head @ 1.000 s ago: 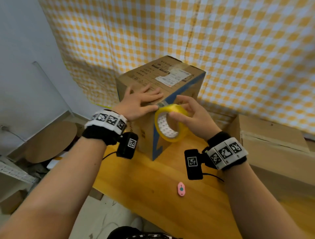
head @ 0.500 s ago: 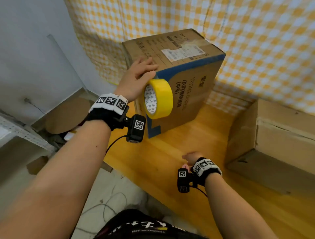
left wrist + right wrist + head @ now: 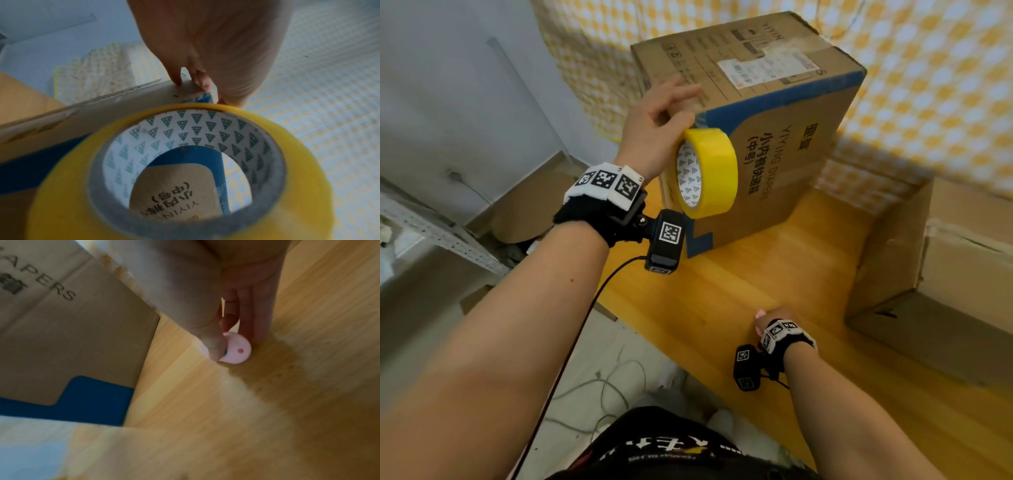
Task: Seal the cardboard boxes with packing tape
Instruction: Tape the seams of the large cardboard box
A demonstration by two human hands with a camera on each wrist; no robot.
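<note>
Nearest to us, our right hand is down on the wooden table, close to its near edge, with thumb and fingers pinching a small pink cutter that rests on the tabletop; in the head view only a sliver of pink shows past the wrist band, but the right wrist view shows the grip plainly. Further out, our left hand is raised at the near top corner of the tall cardboard box, its fingers curled over the box's top edge. Just below that hand we see the yellow tape roll on edge against the box's corner, its open core facing us; whether the thumb holds the roll or the tape alone keeps it there, we cannot tell. Through the core the left wrist view shows the box's blue stripe and printed lettering. The box stands upright on the table, with a white label on its top face. To the right, well apart from it, a second cardboard box sits on the table. Behind both hangs a yellow and white checked cloth.
</note>
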